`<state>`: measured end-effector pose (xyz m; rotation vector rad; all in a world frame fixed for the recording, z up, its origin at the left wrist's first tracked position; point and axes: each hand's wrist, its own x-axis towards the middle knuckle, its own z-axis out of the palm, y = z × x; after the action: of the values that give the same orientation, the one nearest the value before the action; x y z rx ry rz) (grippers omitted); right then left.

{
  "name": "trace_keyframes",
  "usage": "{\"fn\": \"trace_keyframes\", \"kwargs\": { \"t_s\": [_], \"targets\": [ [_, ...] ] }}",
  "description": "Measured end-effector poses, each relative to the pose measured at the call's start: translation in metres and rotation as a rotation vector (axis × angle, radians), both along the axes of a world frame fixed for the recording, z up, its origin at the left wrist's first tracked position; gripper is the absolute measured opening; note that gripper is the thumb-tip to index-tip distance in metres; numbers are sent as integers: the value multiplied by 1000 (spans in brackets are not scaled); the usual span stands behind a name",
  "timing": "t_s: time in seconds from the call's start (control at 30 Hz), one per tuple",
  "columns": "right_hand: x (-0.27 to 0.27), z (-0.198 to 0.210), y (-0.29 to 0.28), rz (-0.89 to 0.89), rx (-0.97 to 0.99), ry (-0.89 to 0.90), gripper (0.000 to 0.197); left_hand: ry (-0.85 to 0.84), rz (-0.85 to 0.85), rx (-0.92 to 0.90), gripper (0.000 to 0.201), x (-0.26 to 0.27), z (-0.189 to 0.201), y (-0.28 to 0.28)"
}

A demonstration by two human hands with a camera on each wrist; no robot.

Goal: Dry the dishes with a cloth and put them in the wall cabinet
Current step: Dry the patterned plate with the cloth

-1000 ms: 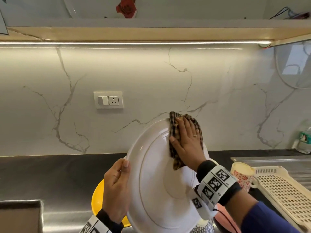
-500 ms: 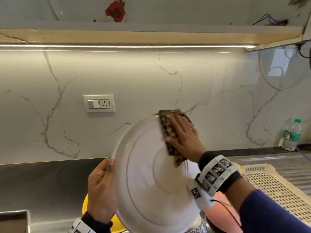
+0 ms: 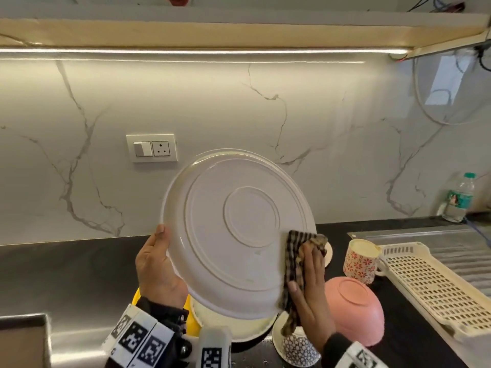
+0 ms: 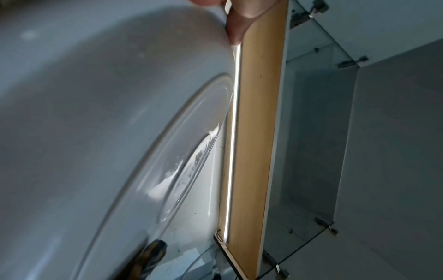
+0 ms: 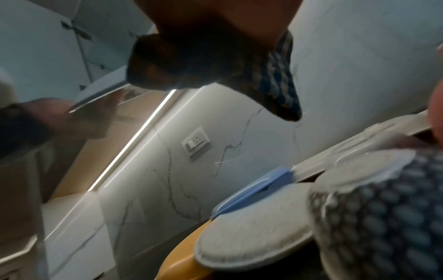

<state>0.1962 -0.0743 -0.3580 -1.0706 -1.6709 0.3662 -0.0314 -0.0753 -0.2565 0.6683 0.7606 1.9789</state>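
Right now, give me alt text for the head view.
A white plate is held upright, underside to camera: left hand grips its left rim, right hand holds a checked cloth over its right rim. A pink bowl sits nearby.

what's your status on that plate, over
Left hand grips white plate rim. Right hand holds checked cloth on plate's underside edge. Pink bowl close below.

Centre frame: plate [image 3: 233,235], left hand [image 3: 156,269] at its left rim, cloth [image 3: 295,258] under right hand [image 3: 308,290] at its lower right. Lower right on the surface [image 3: 403,346]: upturned bowl [image 3: 353,309], mug [image 3: 361,258] behind, rack [image 3: 430,285] further right, bottle [image 3: 458,197] beyond. Socket [image 3: 151,147] upper left of plate.
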Motion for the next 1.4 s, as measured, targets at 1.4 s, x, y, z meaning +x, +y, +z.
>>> {"fn": "trace_keyframes", "kwargs": {
  "t_s": [1.4],
  "targets": [
    [6,122,64,-270,362,-422,70,169,-66,191,50,19,8,-29]
  ]
}}
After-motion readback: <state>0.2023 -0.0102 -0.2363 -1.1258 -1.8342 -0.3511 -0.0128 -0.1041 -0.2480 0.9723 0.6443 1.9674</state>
